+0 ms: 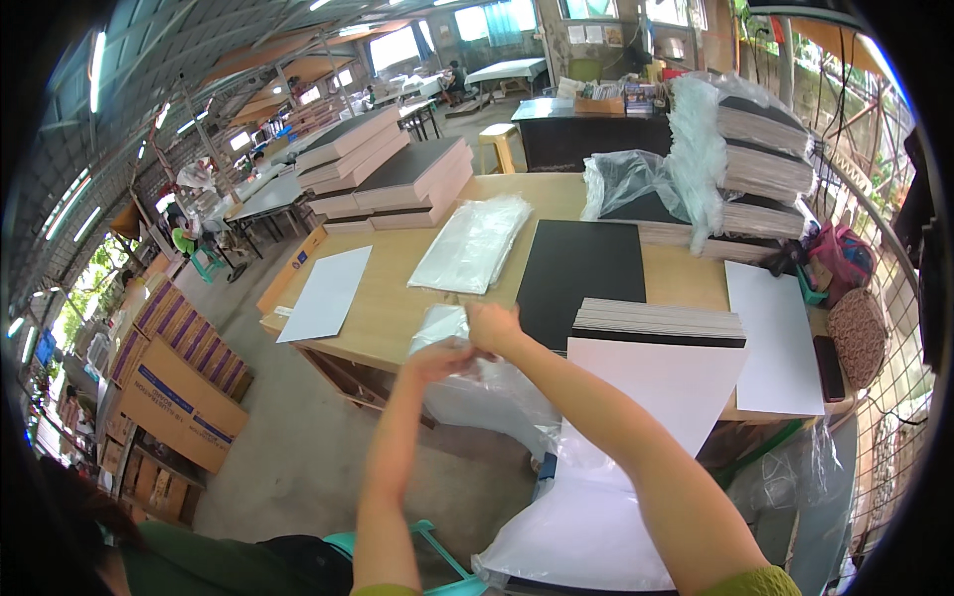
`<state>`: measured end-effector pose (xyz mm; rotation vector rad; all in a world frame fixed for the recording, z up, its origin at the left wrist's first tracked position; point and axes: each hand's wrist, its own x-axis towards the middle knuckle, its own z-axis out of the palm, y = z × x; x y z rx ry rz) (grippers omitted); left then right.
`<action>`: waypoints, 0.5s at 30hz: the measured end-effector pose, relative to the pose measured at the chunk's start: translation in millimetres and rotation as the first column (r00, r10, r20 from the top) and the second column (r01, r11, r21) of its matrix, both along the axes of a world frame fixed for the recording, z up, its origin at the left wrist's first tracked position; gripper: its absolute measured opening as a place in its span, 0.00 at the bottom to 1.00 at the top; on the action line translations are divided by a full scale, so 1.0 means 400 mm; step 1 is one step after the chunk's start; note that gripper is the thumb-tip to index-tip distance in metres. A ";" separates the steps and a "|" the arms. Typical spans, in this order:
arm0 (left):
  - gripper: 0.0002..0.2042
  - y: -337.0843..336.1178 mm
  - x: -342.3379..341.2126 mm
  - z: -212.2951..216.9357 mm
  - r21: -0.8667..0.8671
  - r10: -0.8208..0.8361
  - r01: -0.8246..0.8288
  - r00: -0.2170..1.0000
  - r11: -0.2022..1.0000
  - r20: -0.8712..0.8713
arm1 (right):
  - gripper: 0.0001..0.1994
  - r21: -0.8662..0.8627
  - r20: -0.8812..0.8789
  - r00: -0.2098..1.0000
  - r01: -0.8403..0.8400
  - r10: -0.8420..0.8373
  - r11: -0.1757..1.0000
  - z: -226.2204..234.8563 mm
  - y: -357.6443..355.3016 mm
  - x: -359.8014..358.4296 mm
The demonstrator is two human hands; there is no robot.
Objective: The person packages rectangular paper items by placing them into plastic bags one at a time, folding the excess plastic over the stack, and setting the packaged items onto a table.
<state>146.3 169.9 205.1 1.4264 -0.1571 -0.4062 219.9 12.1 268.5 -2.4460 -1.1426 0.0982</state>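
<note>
Beside the black board (581, 278), both hands (467, 343) pinch a clear plastic bag (477, 392).

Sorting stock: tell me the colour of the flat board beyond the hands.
Black, matte; the flat board shows best in the head view.

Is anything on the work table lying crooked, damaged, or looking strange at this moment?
Nothing looks damaged. The white sheet at the table's left corner lies askew, its tip past the edge. Both hands, left hand and right hand, grip a clear plastic bag.
</note>
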 end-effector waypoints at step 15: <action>0.18 -0.264 -0.519 0.102 0.085 0.211 -0.272 0.876 0.958 0.434 | 0.08 0.763 -0.633 -0.209 -0.008 0.745 0.646 0.294 -0.580 -0.112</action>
